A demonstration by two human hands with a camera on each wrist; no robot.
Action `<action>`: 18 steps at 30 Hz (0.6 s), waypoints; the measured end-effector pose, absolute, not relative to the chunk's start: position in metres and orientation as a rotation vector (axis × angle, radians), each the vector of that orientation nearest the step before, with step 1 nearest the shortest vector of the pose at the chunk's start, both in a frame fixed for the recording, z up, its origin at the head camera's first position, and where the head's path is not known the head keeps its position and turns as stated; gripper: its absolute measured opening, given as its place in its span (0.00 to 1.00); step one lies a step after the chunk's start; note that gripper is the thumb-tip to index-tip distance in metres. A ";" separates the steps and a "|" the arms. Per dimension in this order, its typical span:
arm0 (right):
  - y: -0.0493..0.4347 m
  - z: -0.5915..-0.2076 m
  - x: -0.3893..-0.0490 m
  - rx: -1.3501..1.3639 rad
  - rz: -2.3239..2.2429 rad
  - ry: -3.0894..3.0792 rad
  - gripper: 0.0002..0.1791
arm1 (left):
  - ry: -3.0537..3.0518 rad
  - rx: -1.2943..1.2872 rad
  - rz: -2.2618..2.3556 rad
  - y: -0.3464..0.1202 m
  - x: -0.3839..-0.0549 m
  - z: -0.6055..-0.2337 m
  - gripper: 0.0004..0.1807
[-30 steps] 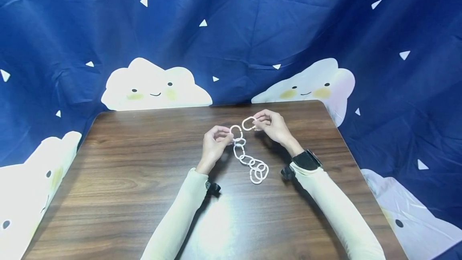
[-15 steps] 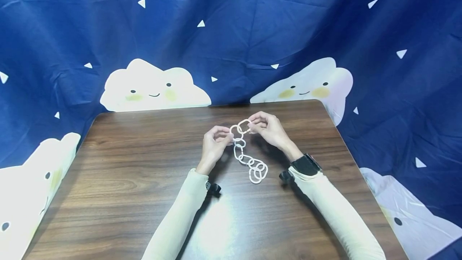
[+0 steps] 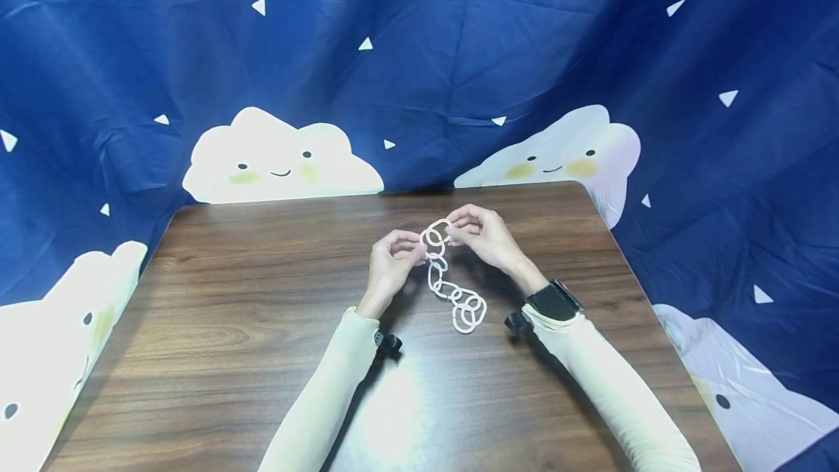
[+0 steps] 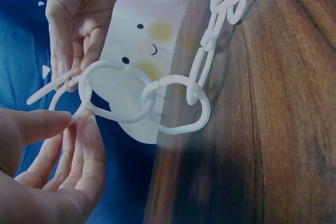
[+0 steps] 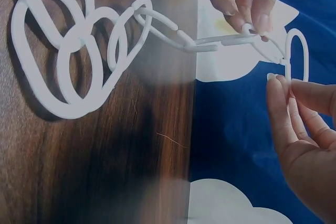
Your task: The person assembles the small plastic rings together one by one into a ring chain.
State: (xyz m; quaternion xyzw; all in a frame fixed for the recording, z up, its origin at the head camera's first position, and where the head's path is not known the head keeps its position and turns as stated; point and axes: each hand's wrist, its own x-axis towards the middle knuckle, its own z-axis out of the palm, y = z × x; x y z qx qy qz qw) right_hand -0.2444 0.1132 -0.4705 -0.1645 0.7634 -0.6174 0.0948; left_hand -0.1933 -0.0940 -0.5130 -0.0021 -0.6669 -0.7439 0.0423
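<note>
My left hand (image 3: 391,262) pinches the end link (image 4: 122,118) of a white plastic link chain between thumb and fingertips, above the table. From that link the chain hangs down toward the right, and its far end lies bunched (image 5: 64,72) on the wood. With thumb and fingertips, my right hand (image 3: 488,240) pinches another white oval link (image 5: 288,66). This link meets the end link and overlaps it in the head view. Whether one is threaded through the other, I cannot tell. Fingers partly cover both links where they meet.
A brown wood-grain table (image 3: 229,297) spreads under both arms, its far edge just beyond the hands. Behind it hangs a blue curtain (image 3: 419,57) with white clouds and small triangles. A bright light reflection (image 3: 393,414) lies near the front.
My right hand has moved left and slightly down, bringing its link from apart to overlapping the chain's end link. My left hand has shifted only slightly right; the bunched links stay put.
</note>
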 end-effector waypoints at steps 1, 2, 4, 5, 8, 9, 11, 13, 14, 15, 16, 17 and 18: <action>0.113 -0.471 -0.244 -0.489 -1.826 2.267 0.13 | -2.039 -0.008 -2.279 -0.094 -0.193 -0.513 0.11; 0.113 -0.471 -0.244 -0.490 -1.821 2.269 0.13 | -2.037 -0.008 -2.283 -0.094 -0.194 -0.513 0.12; 0.113 -0.471 -0.244 -0.491 -1.814 2.273 0.13 | -2.029 -0.011 -2.297 -0.093 -0.194 -0.513 0.12; 0.113 -0.472 -0.244 -0.488 -1.814 2.273 0.14 | -2.026 -0.013 -2.304 -0.093 -0.194 -0.514 0.12; 0.112 -0.474 -0.244 -0.494 -1.806 2.276 0.15 | -2.020 -0.017 -2.326 -0.093 -0.194 -0.514 0.12; 0.111 -0.475 -0.244 -0.495 -1.807 2.273 0.16 | -2.020 -0.019 -2.330 -0.093 -0.194 -0.514 0.11; 0.110 -0.475 -0.244 -0.498 -1.810 2.266 0.17 | -2.033 -0.023 -2.324 -0.092 -0.194 -0.515 0.12; 0.110 -0.476 -0.243 -0.503 -1.803 2.267 0.17 | -2.053 -0.032 -2.306 -0.092 -0.194 -0.514 0.12; 0.110 -0.476 -0.243 -0.505 -1.803 2.267 0.17 | -2.064 -0.034 -2.295 -0.092 -0.194 -0.514 0.12; 0.109 -0.476 -0.243 -0.510 -1.801 2.268 0.17 | -2.075 -0.038 -2.285 -0.092 -0.194 -0.513 0.12; 0.109 -0.476 -0.243 -0.515 -1.796 2.272 0.17 | -2.089 -0.040 -2.269 -0.092 -0.194 -0.513 0.12; 0.109 -0.476 -0.243 -0.518 -1.795 2.274 0.17 | -2.097 -0.044 -2.258 -0.091 -0.194 -0.512 0.12; 0.110 -0.476 -0.243 -0.519 -1.795 2.273 0.17 | -2.105 -0.048 -2.249 -0.091 -0.193 -0.512 0.12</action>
